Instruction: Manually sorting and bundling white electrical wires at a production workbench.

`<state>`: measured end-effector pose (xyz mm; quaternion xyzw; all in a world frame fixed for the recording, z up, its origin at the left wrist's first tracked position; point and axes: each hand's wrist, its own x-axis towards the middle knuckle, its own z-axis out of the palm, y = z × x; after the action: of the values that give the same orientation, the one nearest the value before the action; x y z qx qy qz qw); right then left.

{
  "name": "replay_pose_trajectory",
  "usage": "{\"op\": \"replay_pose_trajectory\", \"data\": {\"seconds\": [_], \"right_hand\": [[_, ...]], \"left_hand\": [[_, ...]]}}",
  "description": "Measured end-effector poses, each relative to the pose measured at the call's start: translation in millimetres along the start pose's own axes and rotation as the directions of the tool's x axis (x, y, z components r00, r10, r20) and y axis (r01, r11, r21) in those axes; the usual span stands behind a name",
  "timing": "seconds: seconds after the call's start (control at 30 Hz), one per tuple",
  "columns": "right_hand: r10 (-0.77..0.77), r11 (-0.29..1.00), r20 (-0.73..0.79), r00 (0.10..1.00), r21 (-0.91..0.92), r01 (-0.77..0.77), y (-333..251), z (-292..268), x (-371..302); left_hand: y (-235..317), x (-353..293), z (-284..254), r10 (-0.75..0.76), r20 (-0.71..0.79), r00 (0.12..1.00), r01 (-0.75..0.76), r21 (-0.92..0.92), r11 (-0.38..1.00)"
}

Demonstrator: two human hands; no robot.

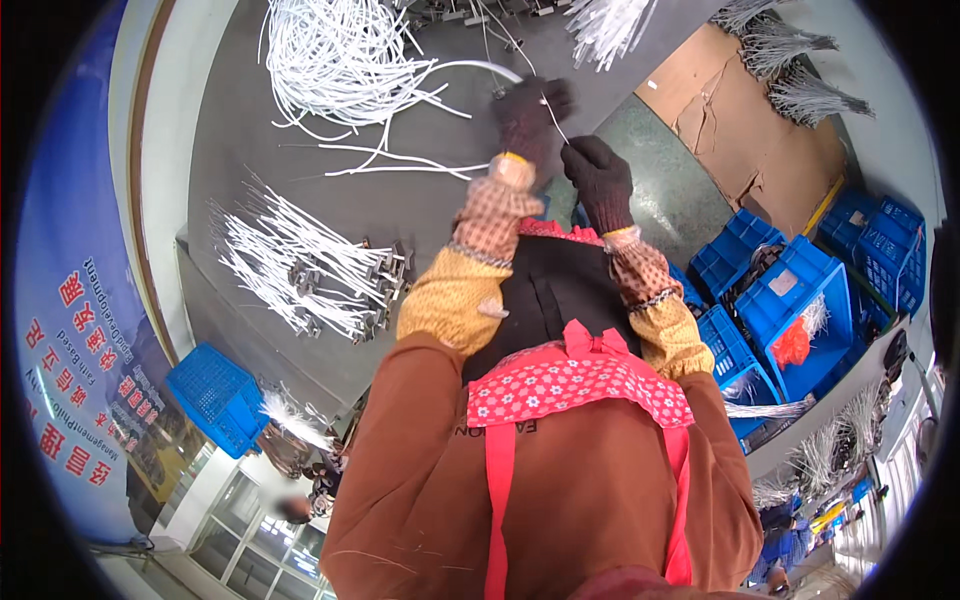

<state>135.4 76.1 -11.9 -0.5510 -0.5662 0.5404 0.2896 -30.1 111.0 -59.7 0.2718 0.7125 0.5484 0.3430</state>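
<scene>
Both my hands wear dark knitted gloves over the edge of a grey table. My right hand (pixel 598 180) is closed, its thumb and fingers pinching the end of a thin white wire (pixel 556 122). That wire runs up to my left hand (pixel 530 112), which is smeared by motion, so its grip cannot be made out. A thicker white tube (pixel 480 65) reaches from the left toward the left hand. Beyond it lies a big tangled heap of white tubes (pixel 335 70), with a few loose tubes (pixel 400 162) nearer me.
Bundled white wires with dark metal ends (pixel 300 265) lie on the table at left; another white bundle (pixel 610 30) is at the far side. Grey wire bundles (pixel 815 95) lie by cardboard (pixel 725 120). Blue crates (pixel 790 290) stand at right, a blue basket (pixel 215 395) at left.
</scene>
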Motion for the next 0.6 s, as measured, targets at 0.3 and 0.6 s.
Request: {"op": "replay_pose_trajectory", "data": {"seconds": [0.3, 0.6], "right_hand": [[0.541, 0.807, 0.210, 0.814, 0.142, -0.573, 44, -199, -113], [0.601, 0.785, 0.081, 0.795, 0.124, -0.607, 84, -292, -149]], "left_hand": [[-4, 72, -15, -0.278, 0.186, 0.942, 0.309, -0.804, 0.508], [-15, 72, -26, -0.193, 0.397, 0.898, 0.434, -0.715, 0.548]]}}
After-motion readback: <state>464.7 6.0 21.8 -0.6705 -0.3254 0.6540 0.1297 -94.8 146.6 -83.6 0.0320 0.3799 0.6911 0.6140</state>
